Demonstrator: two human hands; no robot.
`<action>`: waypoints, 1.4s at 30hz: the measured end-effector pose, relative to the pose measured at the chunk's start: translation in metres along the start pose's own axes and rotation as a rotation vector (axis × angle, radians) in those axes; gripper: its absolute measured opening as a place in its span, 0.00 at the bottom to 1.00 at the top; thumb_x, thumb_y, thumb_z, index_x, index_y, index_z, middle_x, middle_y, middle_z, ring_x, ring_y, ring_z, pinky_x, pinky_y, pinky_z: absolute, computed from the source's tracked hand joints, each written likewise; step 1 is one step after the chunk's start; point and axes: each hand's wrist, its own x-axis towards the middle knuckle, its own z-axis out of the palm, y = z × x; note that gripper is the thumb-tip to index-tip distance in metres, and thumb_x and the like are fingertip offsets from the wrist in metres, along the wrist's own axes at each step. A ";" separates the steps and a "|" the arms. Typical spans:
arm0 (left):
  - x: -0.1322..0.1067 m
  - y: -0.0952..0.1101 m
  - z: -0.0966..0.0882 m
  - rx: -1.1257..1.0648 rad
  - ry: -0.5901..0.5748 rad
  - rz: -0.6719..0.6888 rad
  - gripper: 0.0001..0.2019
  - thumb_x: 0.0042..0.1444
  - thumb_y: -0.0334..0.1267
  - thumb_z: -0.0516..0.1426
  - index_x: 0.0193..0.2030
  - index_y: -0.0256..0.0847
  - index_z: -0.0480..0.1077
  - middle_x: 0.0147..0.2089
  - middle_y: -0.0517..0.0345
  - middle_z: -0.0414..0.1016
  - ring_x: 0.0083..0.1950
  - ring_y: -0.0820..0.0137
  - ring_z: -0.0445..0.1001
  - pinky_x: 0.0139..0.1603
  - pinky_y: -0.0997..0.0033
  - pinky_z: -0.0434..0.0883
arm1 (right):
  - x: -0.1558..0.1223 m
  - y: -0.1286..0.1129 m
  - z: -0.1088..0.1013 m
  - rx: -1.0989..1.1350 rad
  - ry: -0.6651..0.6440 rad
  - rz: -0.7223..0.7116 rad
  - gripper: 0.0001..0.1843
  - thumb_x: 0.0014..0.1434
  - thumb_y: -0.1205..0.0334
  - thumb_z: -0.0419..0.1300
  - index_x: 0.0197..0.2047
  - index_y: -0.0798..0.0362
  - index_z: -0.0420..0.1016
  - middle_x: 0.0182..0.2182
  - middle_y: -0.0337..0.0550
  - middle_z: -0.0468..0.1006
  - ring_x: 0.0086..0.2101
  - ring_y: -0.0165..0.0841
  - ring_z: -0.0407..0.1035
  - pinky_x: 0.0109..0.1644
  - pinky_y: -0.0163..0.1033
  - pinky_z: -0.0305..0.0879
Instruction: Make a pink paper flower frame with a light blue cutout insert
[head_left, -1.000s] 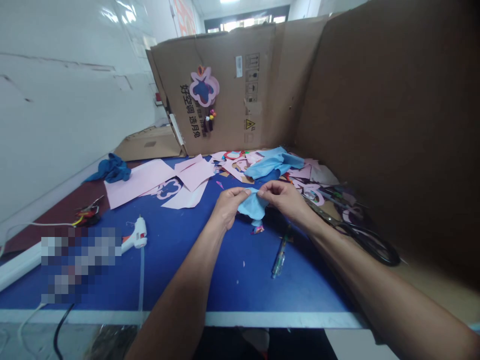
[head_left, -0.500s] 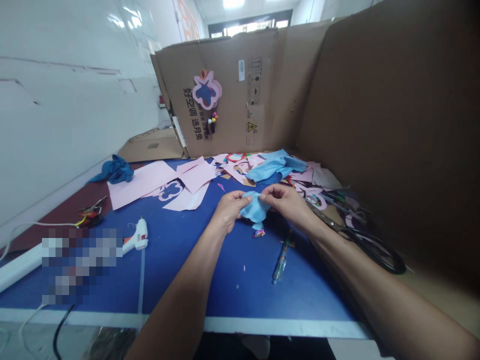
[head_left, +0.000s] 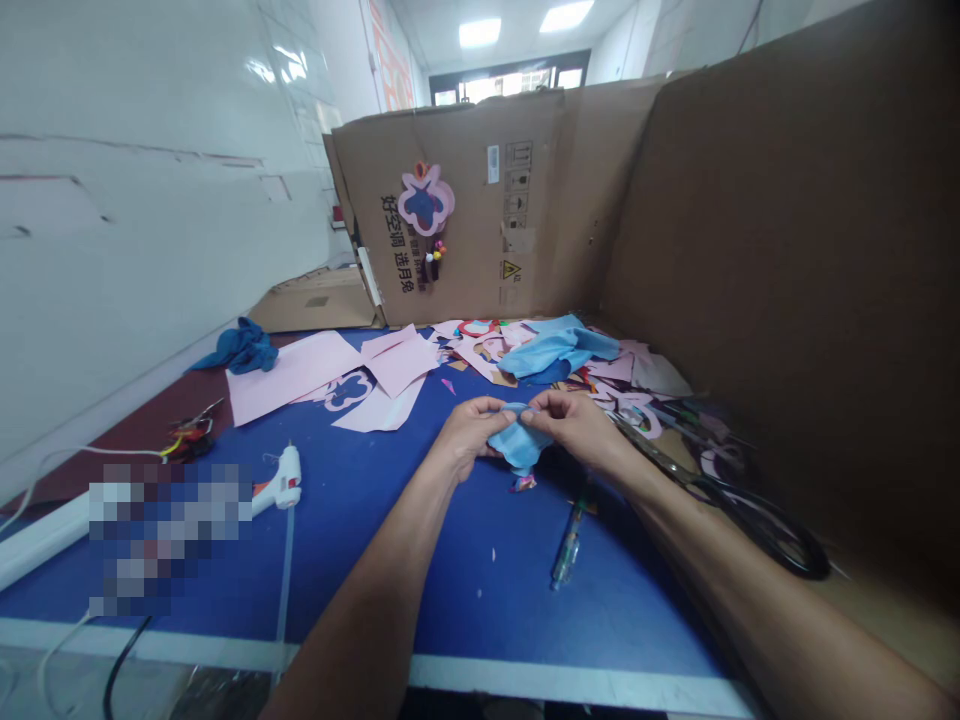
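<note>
Both my hands pinch a small light-blue piece of cloth above the blue table. My left hand grips its left edge with thumb and fingers closed. My right hand holds the top right edge the same way. The cloth is bunched between them and hangs down a little. A tiny coloured scrap lies on the table just under it.
A pen lies beside my right forearm and large black scissors to the right. A white glue gun sits at left. Pink paper sheets, more blue cloth and cardboard walls ring the back and right.
My hands have drawn closer together, bunching the blue cloth tighter. The view has tilted upward a little, so everything sits lower in the picture.
</note>
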 end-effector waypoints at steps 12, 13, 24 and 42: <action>0.002 0.001 -0.003 -0.060 0.066 -0.006 0.16 0.47 0.41 0.75 0.35 0.39 0.74 0.31 0.57 0.78 0.29 0.70 0.77 0.32 0.70 0.77 | 0.001 0.003 0.000 0.017 0.029 0.013 0.22 0.49 0.43 0.75 0.33 0.50 0.74 0.24 0.34 0.71 0.25 0.31 0.61 0.29 0.37 0.57; 0.002 0.001 -0.002 -0.076 0.080 0.006 0.16 0.46 0.41 0.75 0.35 0.39 0.74 0.31 0.58 0.78 0.29 0.70 0.76 0.32 0.70 0.77 | 0.001 0.004 0.001 0.019 0.012 0.024 0.22 0.48 0.43 0.75 0.33 0.50 0.74 0.24 0.34 0.72 0.24 0.31 0.61 0.29 0.37 0.57; 0.002 -0.007 0.000 -0.010 0.008 0.007 0.16 0.45 0.42 0.74 0.36 0.38 0.77 0.30 0.61 0.77 0.27 0.73 0.73 0.29 0.73 0.70 | 0.002 0.014 0.001 -0.018 -0.031 0.049 0.27 0.46 0.39 0.78 0.33 0.53 0.77 0.26 0.38 0.77 0.26 0.31 0.65 0.29 0.36 0.59; -0.002 0.002 0.001 0.045 -0.010 -0.108 0.08 0.56 0.36 0.70 0.39 0.37 0.78 0.31 0.55 0.80 0.25 0.76 0.75 0.26 0.78 0.69 | -0.001 0.007 0.002 0.107 0.127 0.055 0.29 0.44 0.38 0.80 0.35 0.51 0.77 0.25 0.36 0.77 0.24 0.30 0.67 0.29 0.36 0.64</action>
